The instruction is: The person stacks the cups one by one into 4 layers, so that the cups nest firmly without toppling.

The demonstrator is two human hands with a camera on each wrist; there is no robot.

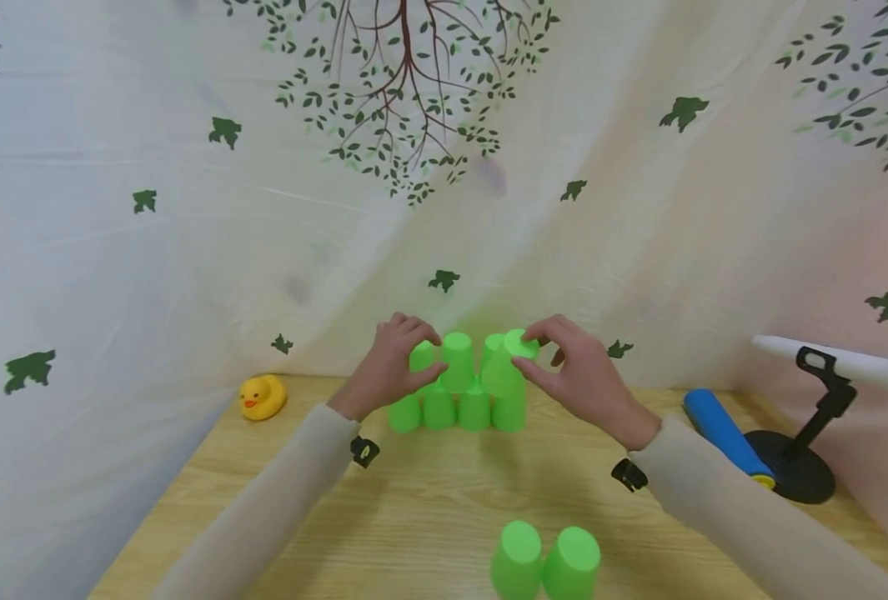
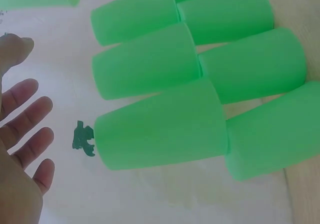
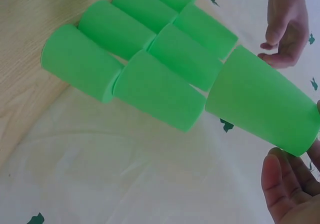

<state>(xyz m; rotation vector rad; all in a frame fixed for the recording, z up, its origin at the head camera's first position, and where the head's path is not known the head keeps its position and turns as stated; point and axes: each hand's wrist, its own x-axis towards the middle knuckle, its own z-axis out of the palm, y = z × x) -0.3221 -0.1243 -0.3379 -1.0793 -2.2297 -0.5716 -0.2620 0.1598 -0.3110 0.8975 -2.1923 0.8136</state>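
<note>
Several green plastic cups stand upside down in two tiers, a bottom row [image 1: 439,408] with a row of three cups [image 1: 457,362] on top of it. My right hand [image 1: 582,375] pinches another upside-down green cup [image 3: 262,101] near its closed end, thumb and fingers on either side. Its rim is right at the upper row in the right wrist view. My left hand [image 1: 394,367] is beside the left end of the upper row, fingers loosely bent, holding nothing. In the left wrist view a gap separates its fingers from the nearest upper cup [image 2: 160,126].
Two more upside-down green cups [image 1: 520,558] stand at the front of the wooden table [image 1: 413,508]. A yellow rubber duck [image 1: 263,397] sits at the back left. To the right lie a blue cylinder [image 1: 724,433] and a black round-based stand [image 1: 796,475]. A leaf-patterned curtain [image 1: 323,250] hangs behind.
</note>
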